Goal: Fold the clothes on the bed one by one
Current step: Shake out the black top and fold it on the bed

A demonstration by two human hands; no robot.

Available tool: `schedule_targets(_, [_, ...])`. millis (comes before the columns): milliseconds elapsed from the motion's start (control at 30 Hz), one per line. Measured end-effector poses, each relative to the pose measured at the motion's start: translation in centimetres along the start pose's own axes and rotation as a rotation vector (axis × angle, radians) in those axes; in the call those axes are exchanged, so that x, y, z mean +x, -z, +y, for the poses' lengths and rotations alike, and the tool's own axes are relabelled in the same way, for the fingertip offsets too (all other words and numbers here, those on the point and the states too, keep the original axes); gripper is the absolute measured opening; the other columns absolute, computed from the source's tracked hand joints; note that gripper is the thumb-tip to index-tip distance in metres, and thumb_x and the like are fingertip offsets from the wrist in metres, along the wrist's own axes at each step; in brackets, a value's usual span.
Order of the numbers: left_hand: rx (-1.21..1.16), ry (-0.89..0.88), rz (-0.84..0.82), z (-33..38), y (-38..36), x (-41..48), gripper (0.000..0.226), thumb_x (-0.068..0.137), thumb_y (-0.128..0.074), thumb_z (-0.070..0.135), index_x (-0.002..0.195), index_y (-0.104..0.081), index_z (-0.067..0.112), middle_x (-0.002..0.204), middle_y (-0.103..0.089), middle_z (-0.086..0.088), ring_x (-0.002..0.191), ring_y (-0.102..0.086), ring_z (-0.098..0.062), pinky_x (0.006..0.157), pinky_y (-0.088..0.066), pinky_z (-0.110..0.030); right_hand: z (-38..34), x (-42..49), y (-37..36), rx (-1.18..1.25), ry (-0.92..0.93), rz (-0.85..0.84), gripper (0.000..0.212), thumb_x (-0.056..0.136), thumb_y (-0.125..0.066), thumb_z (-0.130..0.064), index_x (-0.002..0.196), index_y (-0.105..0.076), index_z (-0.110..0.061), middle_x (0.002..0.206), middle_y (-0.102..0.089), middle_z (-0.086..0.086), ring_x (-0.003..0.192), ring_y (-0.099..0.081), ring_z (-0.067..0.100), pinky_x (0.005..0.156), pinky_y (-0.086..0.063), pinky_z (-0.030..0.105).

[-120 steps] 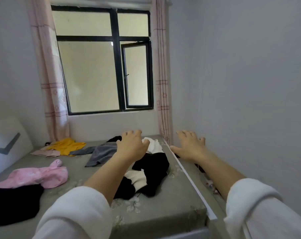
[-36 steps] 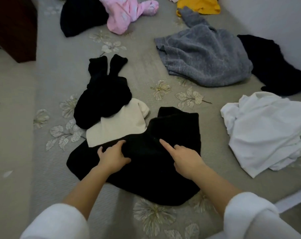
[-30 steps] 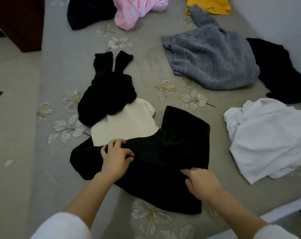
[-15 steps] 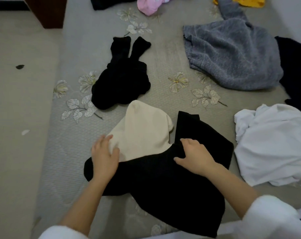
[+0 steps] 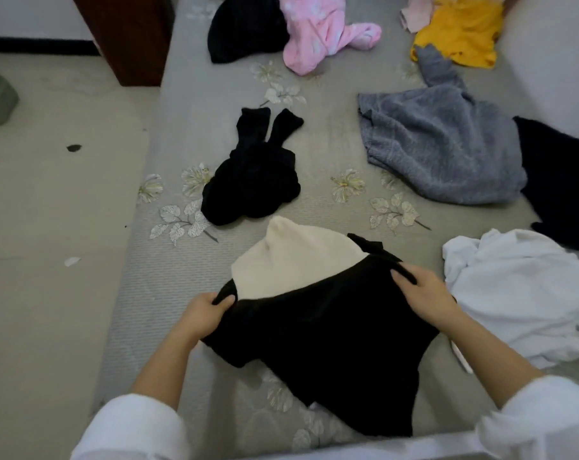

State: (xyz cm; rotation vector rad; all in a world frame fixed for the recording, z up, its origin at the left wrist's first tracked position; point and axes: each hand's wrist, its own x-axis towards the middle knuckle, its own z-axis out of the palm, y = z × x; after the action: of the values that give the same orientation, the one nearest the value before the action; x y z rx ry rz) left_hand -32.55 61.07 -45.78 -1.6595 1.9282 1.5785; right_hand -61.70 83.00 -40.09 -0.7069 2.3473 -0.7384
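Note:
A black garment (image 5: 327, 340) with a cream panel (image 5: 291, 260) lies on the grey flowered bed (image 5: 195, 134) right in front of me. My left hand (image 5: 205, 315) grips its left edge, thumb over the black cloth. On the right side, my right hand (image 5: 424, 293) holds the upper edge, fingers curled into the fabric. The garment's near part hangs toward the bed's front edge.
Black leggings (image 5: 254, 180) lie just beyond the garment. A grey sweater (image 5: 444, 151), a black piece (image 5: 560, 180) and a white garment (image 5: 527, 293) lie to the right. Pink (image 5: 318, 34), yellow (image 5: 460, 31) and another black garment (image 5: 245, 28) lie at the back. The floor (image 5: 49, 227) is on the left.
The black and cream garment has been pulled away from the black leggings toward me. Both hands went from lying on the cloth to gripping its left and right edges.

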Motion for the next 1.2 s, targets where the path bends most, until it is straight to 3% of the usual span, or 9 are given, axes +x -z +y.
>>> schedule_targets(167, [-0.023, -0.358, 0.135, 6.7, 4.6, -4.9, 0.032, 0.100, -0.040, 0.039, 0.091, -0.062, 0.019, 0.087, -0.066, 0.004, 0.083, -0.061, -0.011, 0.067, -0.040, -0.025, -4.0, -2.9, 6.7, 0.275, 0.125, 0.217, 0.014, 0.096, -0.054, -0.015, 0.090, -0.065, -0.021, 0.089, -0.067, -0.005, 0.084, -0.058, 0.008, 0.077, -0.042, 0.022])
schedule_targets(333, [-0.005, -0.483, 0.163, 12.9, 7.8, -9.6, 0.024, 0.097, -0.051, 0.029, 0.087, -0.060, 0.009, 0.082, -0.064, -0.008, 0.081, -0.059, -0.023, 0.072, -0.044, -0.033, -8.2, -5.0, 13.0, 0.455, 0.249, 0.300, 0.020, 0.098, -0.051, -0.016, 0.091, -0.066, -0.027, 0.089, -0.066, -0.005, 0.080, -0.060, 0.007, 0.074, -0.047, 0.023])
schedule_targets(433, [-0.093, -0.527, 0.220, 15.8, 9.6, -12.8, 0.011, 0.093, -0.061, 0.025, 0.090, -0.060, 0.014, 0.078, -0.066, -0.006, 0.074, -0.060, -0.022, 0.056, -0.042, -0.020, -10.6, -5.8, 16.2, 0.488, 0.419, 0.483, 0.021, 0.098, -0.049, -0.013, 0.092, -0.063, -0.027, 0.090, -0.064, -0.009, 0.079, -0.057, 0.001, 0.074, -0.044, 0.006])
schedule_targets(567, [-0.197, -0.740, 0.234, 17.6, 11.9, -17.3, 0.021, 0.091, -0.063, 0.025, 0.110, -0.062, 0.035, 0.089, -0.072, 0.005, 0.078, -0.068, -0.006, 0.060, -0.048, -0.011, -12.3, -6.3, 18.8, 0.400, 0.559, 0.723, 0.018, 0.097, -0.049, -0.009, 0.109, -0.062, -0.014, 0.098, -0.060, -0.004, 0.087, -0.050, -0.009, 0.073, -0.031, -0.006])
schedule_targets(733, [0.183, -0.674, 0.053, 13.8, 10.2, -17.3, 0.015, 0.091, -0.063, 0.022, 0.094, -0.068, 0.036, 0.090, -0.069, 0.020, 0.082, -0.063, 0.006, 0.071, -0.045, -0.009, -10.9, -6.1, 19.1, 0.293, 0.485, 0.462, 0.023, 0.094, -0.049, 0.001, 0.095, -0.060, -0.020, 0.086, -0.059, -0.018, 0.072, -0.051, -0.027, 0.063, -0.035, -0.005])
schedule_targets(867, [0.503, -0.462, -0.144, 8.5, 5.3, -14.1, 0.011, 0.091, -0.061, 0.024, 0.080, -0.059, 0.025, 0.079, -0.059, 0.006, 0.072, -0.056, -0.010, 0.062, -0.040, -0.019, -8.6, -5.8, 16.2, 0.249, 0.261, 0.288, 0.027, 0.097, -0.044, -0.007, 0.088, -0.062, -0.025, 0.086, -0.064, -0.006, 0.072, -0.058, -0.002, 0.061, -0.044, 0.016])
schedule_targets(933, [0.616, -0.360, -0.269, 6.3, 2.5, -13.0, 0.007, 0.089, -0.061, 0.031, 0.093, -0.058, 0.027, 0.091, -0.057, 0.008, 0.086, -0.057, -0.012, 0.069, -0.041, -0.020, -8.2, -5.9, 15.1, 0.262, 0.155, 0.241, 0.027, 0.098, -0.041, -0.012, 0.089, -0.065, -0.021, 0.083, -0.064, -0.001, 0.069, -0.056, 0.011, 0.058, -0.041, 0.026])
schedule_targets(1033, [0.637, -0.286, -0.319, 4.3, -1.3, -11.8, 0.068, 0.080, -0.066, 0.049, 0.139, -0.041, 0.029, 0.137, -0.044, 0.008, 0.127, -0.044, -0.017, 0.102, -0.039, -0.029, -8.4, -6.4, 14.3, 0.279, 0.133, 0.187, 0.032, 0.097, -0.041, -0.014, 0.083, -0.068, -0.024, 0.078, -0.064, 0.001, 0.067, -0.057, 0.014, 0.057, -0.039, 0.028])
schedule_targets(1200, [0.404, -0.214, -0.569, 4.1, -6.2, -11.4, 0.080, 0.082, -0.066, 0.032, 0.149, -0.024, 0.037, 0.157, -0.022, 0.006, 0.141, -0.024, -0.017, 0.114, -0.025, -0.029, -9.3, -7.4, 14.5, 0.282, 0.186, 0.172, 0.034, 0.093, -0.043, -0.012, 0.079, -0.071, -0.024, 0.078, -0.069, -0.003, 0.068, -0.062, 0.005, 0.063, -0.045, 0.027])
